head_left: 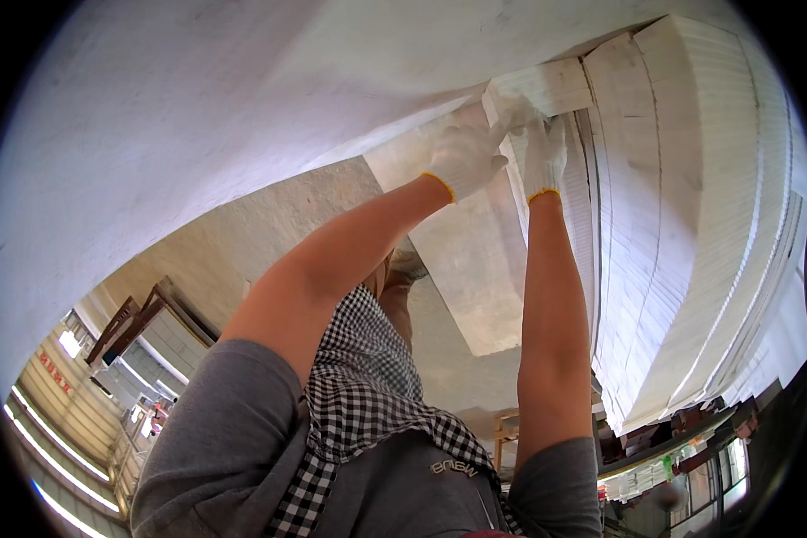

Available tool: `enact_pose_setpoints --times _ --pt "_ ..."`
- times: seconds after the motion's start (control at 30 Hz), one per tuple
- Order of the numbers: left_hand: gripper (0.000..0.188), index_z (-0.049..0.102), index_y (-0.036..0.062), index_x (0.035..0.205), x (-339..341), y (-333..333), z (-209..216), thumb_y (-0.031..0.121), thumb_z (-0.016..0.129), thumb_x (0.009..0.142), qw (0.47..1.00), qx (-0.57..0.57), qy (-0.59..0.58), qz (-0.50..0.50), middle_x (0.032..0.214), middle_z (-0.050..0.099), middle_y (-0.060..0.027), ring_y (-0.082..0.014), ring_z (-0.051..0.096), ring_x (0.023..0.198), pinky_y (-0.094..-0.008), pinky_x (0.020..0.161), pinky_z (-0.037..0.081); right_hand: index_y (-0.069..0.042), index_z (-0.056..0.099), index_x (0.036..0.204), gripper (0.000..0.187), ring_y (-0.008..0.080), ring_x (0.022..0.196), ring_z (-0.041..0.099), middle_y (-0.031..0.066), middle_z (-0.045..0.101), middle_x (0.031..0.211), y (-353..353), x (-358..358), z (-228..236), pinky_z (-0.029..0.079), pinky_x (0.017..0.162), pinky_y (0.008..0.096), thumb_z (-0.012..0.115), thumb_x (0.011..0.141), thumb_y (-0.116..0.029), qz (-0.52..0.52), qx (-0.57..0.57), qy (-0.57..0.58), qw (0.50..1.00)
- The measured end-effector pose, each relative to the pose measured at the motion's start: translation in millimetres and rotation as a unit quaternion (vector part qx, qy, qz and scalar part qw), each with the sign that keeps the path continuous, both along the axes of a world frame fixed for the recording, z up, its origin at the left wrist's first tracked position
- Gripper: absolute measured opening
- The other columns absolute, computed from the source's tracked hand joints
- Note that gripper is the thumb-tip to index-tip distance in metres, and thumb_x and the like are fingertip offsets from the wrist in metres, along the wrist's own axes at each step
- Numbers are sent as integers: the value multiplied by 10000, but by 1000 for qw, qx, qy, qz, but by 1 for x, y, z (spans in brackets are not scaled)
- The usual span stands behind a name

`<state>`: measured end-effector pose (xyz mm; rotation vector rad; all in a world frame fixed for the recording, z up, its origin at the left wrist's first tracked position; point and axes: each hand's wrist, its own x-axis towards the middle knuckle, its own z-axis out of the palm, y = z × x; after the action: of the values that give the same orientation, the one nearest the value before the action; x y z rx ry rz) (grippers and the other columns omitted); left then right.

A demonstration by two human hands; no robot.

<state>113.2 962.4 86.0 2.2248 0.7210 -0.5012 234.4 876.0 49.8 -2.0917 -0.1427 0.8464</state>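
Observation:
White gloves with yellow cuffs cover both my hands, reaching forward at the upper middle. My left hand [464, 160] has its thumb apart and fingers stretched toward the end of a white block or stack [556, 87]; the fingertips are blurred. Close beside it, my right hand [545, 163] is at the near side of that white piece, next to a ribbed white stack [578, 193]. Its fingers are smeared and partly hidden, so I cannot tell whether they grip anything. Below my hands lies a pale flat board [466, 278] on the floor.
Tall stacks of white ribbed sheets [659, 179] rise on the right. A large pale wall-like surface [197, 99] curves across the upper left. Behind me at left is a dark wooden frame [166, 314]; a wooden stool [506, 430] stands behind at right.

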Motion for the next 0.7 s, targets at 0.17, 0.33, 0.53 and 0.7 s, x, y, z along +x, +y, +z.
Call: enact_pose_setpoints --times 0.17,0.33,0.53,0.7 --pt "806 186 175 1596 6 -1 -6 299 618 926 1000 30 -5 -5 1232 634 -211 -379 613 1129 -484 964 445 -14 548 1329 538 252 1102 624 136 636 1255 4 4 6 477 927 366 619 939 -378 -8 -7 20 1000" --pt "726 279 166 1547 3 -3 -5 310 621 923 1000 23 -6 -17 1101 668 -174 -356 639 1030 -493 909 448 -5 568 1270 472 219 1056 619 114 650 1180 -5 10 -12 481 895 351 619 941 -340 -2 31 30 999" --pt "507 456 145 1423 1 -8 -21 256 594 948 996 81 -45 -2 1007 680 -145 -350 650 945 -493 841 461 -48 570 1231 382 116 1028 579 32 616 1157 -13 14 -14 500 824 306 605 960 -316 11 57 105 993" --pt "349 601 133 1301 8 0 -28 194 585 957 985 68 -144 66 1028 700 -148 -367 657 957 -466 813 515 -70 562 1244 354 108 972 597 14 608 1163 -13 15 -21 510 778 279 609 956 -271 -24 32 136 990"
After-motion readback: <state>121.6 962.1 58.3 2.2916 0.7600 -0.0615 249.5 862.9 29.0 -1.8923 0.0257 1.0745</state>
